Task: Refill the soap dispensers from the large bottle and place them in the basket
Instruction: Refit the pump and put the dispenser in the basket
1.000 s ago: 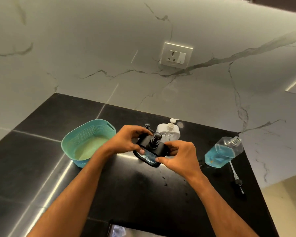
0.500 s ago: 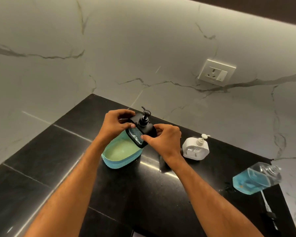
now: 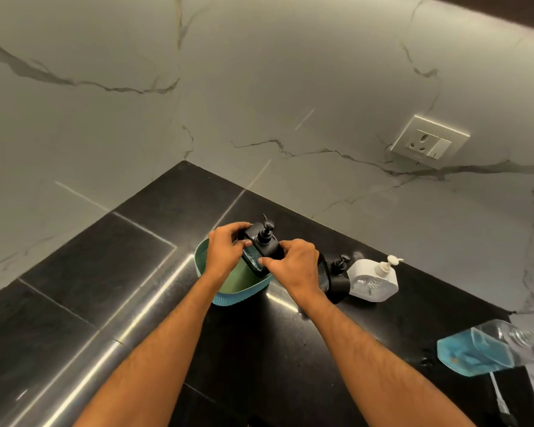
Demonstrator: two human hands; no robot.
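Your left hand (image 3: 225, 248) and right hand (image 3: 296, 266) both grip the black dispenser (image 3: 261, 248), upright over the basket (image 3: 204, 257), likely to keep soap in. Two dispensers (image 3: 372, 280) wait beside it on the counter (image 3: 105, 272); the bottle (image 3: 481, 352) lies well apart.

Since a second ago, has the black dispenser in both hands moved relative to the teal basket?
Yes. The black dispenser went from right of the teal basket to over its opening, carried leftward.

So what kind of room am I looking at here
Probably a home kitchen or bathroom counter: a polished black stone countertop in a corner, marble-look wall panels and a wall socket above it.
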